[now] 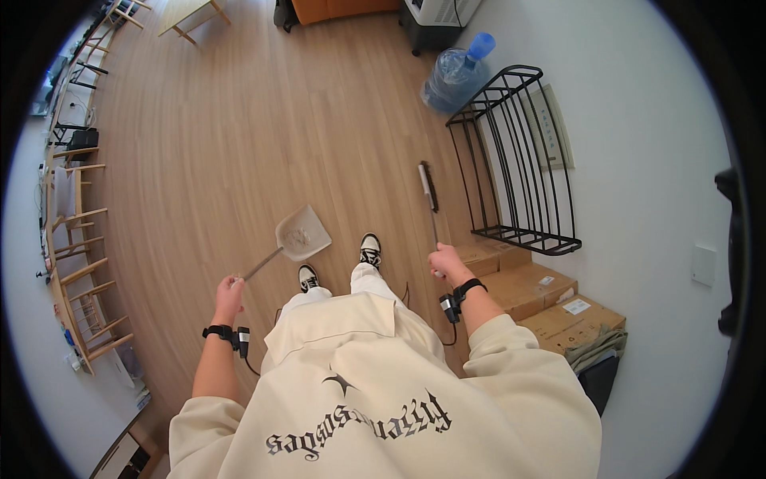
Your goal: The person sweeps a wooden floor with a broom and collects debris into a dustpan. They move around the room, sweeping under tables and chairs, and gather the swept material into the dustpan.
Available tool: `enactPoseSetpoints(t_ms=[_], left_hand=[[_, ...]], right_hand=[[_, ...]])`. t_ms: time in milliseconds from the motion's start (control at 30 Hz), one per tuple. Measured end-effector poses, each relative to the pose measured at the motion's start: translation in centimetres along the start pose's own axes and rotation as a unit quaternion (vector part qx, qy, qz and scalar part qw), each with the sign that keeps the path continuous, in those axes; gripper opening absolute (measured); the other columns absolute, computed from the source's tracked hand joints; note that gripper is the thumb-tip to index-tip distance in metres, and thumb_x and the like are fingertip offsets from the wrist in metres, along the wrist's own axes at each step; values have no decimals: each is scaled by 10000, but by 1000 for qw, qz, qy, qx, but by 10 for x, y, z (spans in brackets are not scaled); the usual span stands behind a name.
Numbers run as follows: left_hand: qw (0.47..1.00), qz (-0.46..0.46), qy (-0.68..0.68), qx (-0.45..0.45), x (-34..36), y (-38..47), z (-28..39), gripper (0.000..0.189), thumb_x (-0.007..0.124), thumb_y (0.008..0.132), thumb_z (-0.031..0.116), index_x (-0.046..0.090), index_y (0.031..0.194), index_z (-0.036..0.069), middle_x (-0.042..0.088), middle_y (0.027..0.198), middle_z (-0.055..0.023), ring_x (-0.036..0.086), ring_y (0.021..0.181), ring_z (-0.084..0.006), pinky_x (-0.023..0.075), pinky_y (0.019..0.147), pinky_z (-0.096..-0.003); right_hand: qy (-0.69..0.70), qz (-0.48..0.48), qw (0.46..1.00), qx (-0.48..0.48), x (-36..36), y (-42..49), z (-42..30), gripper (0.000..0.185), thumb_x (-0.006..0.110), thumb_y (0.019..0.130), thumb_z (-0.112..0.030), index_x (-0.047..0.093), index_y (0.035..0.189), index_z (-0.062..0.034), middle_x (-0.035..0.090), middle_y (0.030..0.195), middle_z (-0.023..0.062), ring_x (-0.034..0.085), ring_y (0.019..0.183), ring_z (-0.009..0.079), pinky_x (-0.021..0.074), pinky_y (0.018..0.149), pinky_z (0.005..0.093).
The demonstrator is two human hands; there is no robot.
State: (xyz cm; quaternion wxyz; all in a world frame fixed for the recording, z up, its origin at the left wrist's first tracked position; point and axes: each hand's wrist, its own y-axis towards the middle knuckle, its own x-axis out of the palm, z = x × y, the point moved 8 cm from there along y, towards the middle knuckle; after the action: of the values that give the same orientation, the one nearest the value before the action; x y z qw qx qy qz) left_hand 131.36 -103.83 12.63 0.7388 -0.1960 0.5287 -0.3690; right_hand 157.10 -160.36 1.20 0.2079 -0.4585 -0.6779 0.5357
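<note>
My left hand (227, 294) grips the handle of a long-handled dustpan (317, 226). The light-coloured pan lies ahead of my left shoe, with some small debris in its middle. On the other side, my right hand (447, 263) is closed around the thin handle of a broom (425, 182). Its head has a pale back and dark bristles, and it is ahead and to the right of my right shoe, beside the black metal rack. Whether the bristles touch the wood-look floor (257, 149) I cannot tell.
Right of me, a black metal rack (508, 155) stands against the wall by several cardboard boxes (526, 290). Beyond it are a wrapped blue water bottle (452, 81) and a wheeled appliance (434, 27). An orange sofa (344, 9) and wooden table (188, 12) are ahead; wooden chairs (84, 269) line the left.
</note>
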Motion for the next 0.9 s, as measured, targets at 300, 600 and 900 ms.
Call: enactPoseSetpoints(t_ms=[300, 600, 900], left_hand=[[1000, -3, 9, 0, 6, 16, 9, 408, 632, 900, 324, 613, 1176, 24, 632, 922, -79, 625, 742, -192, 547, 512, -348], [999, 12, -36, 36, 3, 29, -6, 351, 651, 894, 307, 632, 1061, -1, 620, 788, -82, 611, 614, -203, 523, 459, -357], [995, 15, -97, 27, -5, 53, -42, 318, 637, 908, 269, 611, 1006, -33, 612, 716, -98, 588, 505, -215, 493, 432, -365]], right_hand=[[-62, -96, 993, -13, 50, -41, -21, 453, 535, 847, -22, 489, 1297, 10, 556, 680, 80, 560, 532, 156, 366, 425, 350], [-51, -183, 982, 4, 79, -73, -33, 633, 554, 881, -16, 418, 1498, -61, 469, 636, -17, 456, 484, 101, 351, 435, 303], [-31, -72, 997, 19, 44, -101, -56, 753, 527, 897, -14, 260, 1595, -105, 491, 654, -23, 451, 495, 77, 304, 431, 252]])
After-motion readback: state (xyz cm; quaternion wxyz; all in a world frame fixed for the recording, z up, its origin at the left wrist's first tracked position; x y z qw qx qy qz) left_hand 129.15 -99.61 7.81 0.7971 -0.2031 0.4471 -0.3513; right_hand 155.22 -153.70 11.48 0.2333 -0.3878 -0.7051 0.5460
